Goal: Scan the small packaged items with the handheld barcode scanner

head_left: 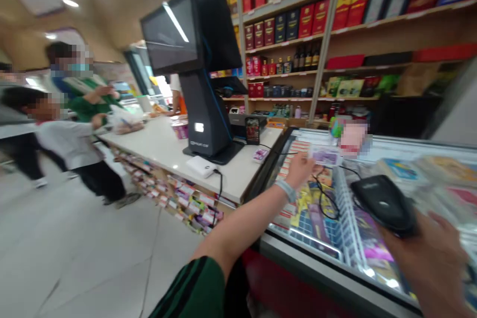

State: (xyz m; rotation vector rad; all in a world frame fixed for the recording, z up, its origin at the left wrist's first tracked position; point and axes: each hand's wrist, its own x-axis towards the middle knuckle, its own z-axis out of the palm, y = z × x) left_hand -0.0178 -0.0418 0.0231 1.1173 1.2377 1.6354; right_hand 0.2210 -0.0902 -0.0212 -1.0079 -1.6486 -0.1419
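My left hand (299,171), with a pale band on the wrist, reaches out over the glass-topped freezer. Between its fingers it pinches the edge of a small white and purple packet (325,156). My right hand (428,253) is closed around a black barcode scanner (383,203), its head pointing up and to the left. A thin black cable (328,203) loops over the glass between my two hands. Part of the right hand is blurred, and its fingers are partly hidden by the scanner.
A dark point-of-sale terminal (210,109) stands on the white counter (156,146), with a white box (201,166) before it. Packaged goods show through the freezer glass (309,238). Shelves of boxes (286,49) line the back. Several people stand left, near a plastic bag (124,120).
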